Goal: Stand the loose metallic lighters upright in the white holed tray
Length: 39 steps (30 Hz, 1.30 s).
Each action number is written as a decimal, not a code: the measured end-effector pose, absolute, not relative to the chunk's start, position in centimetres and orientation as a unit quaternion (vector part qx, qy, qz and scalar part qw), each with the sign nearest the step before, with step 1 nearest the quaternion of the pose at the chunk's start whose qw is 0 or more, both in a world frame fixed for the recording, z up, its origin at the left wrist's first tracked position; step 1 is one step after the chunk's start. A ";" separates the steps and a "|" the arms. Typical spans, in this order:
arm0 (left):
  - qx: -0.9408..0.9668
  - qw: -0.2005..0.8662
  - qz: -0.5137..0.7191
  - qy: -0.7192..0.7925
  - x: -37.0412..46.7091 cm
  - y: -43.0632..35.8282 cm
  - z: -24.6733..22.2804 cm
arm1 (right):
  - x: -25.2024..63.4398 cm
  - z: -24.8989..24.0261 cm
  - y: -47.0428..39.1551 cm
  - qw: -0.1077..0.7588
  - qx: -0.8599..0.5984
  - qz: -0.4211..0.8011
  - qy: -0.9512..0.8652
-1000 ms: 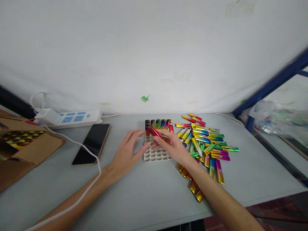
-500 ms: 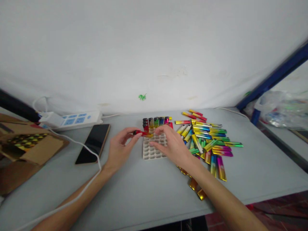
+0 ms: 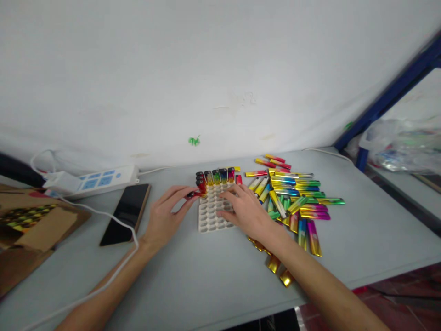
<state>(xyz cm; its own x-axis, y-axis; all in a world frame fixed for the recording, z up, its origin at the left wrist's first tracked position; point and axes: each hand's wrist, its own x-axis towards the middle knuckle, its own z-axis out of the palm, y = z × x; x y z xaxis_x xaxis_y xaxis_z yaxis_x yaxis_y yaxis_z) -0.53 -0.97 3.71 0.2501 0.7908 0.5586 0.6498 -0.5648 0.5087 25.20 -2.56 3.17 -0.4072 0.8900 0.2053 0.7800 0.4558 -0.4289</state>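
Note:
A pale tray with rows of oval holes (image 3: 208,222) lies in the middle of the table. Several coloured lighters (image 3: 223,175) with black tops stand upright along its far row and far left corner. My left hand (image 3: 168,214) pinches a red and gold lighter (image 3: 195,195) by its black end, tilted, its gold end over the tray's left edge. Over the right part of the tray hovers my right hand (image 3: 243,204), thumb and fingers apart, with nothing between them. It hides some of the holes.
Right of the tray spreads a pile of shiny coloured lighter tubes (image 3: 292,193). At left lie a phone (image 3: 126,214), a power strip (image 3: 108,180) and an open cardboard box (image 3: 44,225). A white cable (image 3: 135,239) crosses above my left forearm. Plastic bags (image 3: 403,145) sit far right.
My left hand has brought the lighter left and slightly down, to the tray's left side near the standing lighters. My right hand stays over the tray, fingers apart. The view has shifted slightly.

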 end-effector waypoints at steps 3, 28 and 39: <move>0.785 0.082 0.399 0.466 -0.7 -0.8 4.0 | 25.3 3.0 -2.5 0.211 -0.500 0.140 -0.828; 0.717 0.227 0.458 0.473 0.3 0.6 2.2 | 25.2 2.3 -2.3 0.227 -0.498 0.153 -0.823; 0.696 0.250 0.467 0.485 0.4 0.2 1.0 | 25.4 2.6 -2.4 0.218 -0.484 0.149 -0.834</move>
<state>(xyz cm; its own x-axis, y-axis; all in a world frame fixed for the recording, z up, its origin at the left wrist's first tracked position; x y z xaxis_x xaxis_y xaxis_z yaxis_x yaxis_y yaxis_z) 0.41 0.22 1.01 0.0945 0.9080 0.4083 0.4419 -0.4057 0.8001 25.44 -2.42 2.64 -0.4372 0.8725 0.2184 0.7424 0.4871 -0.4600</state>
